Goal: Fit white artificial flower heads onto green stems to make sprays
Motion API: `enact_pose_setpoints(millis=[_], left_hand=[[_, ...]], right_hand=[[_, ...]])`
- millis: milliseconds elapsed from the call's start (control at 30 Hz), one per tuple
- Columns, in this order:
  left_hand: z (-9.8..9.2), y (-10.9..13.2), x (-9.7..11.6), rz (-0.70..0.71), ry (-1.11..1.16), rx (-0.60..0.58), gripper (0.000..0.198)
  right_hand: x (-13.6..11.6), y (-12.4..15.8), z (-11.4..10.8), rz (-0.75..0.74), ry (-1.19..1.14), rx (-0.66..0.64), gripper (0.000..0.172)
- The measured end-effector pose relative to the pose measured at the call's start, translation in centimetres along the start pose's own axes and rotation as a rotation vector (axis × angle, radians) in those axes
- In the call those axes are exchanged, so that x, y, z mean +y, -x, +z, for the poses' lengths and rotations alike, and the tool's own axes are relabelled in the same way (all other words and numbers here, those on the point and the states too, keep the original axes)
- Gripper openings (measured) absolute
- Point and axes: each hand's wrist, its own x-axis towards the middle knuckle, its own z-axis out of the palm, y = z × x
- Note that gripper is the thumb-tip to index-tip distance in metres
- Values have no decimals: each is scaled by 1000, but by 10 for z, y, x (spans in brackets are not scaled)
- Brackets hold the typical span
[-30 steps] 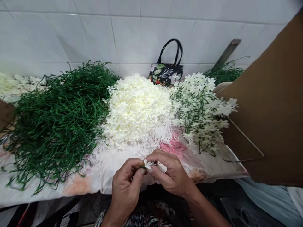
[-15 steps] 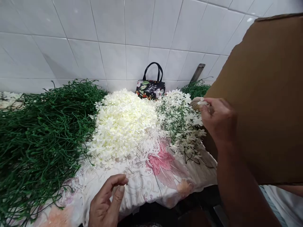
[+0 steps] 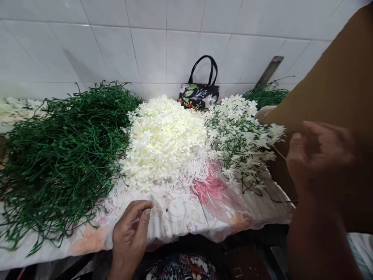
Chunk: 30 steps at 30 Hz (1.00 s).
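Observation:
My left hand [image 3: 129,233] rests on the near edge of the floral cloth [image 3: 180,214], fingers stretched loosely forward with nothing in them. It lies just in front of a heap of loose white flower heads [image 3: 166,140]. My right hand [image 3: 317,155] is raised at the right, smeared by motion, beside a pile of green sprigs with white flowers on them [image 3: 241,140]. Its fingers cannot be made out. A big tangle of bare green stems [image 3: 64,147] covers the left of the table.
A dark flowered handbag [image 3: 199,93] stands against the white tiled wall. A brown cardboard sheet [image 3: 335,89] fills the right side. More green stems [image 3: 265,95] and a slanted metal bar [image 3: 269,70] lie behind the sprigs.
A second ago both hands pinched a small flower on a stem. The right hand carried it to the sprig pile and has since swung back right; the left hand stayed low on the cloth.

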Motion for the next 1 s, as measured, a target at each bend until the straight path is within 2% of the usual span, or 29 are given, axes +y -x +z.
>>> enact_pose_setpoints(millis=[33,67,167,233,333,433,567,833,1000], left_hand=[[0,-2,1,11,-21,12,14],[1,-4,3,34,-39,14,14],[3,-12,8,148,-99,-21,13],[5,-16,9,196,-130,-42,14],[7,-19,7,208,-163,-66,16],[8,-17,4,210,-184,-50,17],[9,-13,3,217,-194,-51,18],[10,-11,5,186,-247,-100,19],[10,-11,5,200,-240,-118,18]], right_hand=[[-10,6,-3,-11,-34,43,28],[-22,14,-6,-77,-80,22,26],[-62,42,-4,-336,-387,-203,19],[-84,61,3,-461,-581,-447,15],[-104,79,14,-485,-612,-645,17],[-110,83,18,-515,-579,-734,17],[-108,84,20,-572,-574,-731,17],[-104,102,32,-568,-674,-513,13],[-102,105,35,-538,-719,-487,10]])
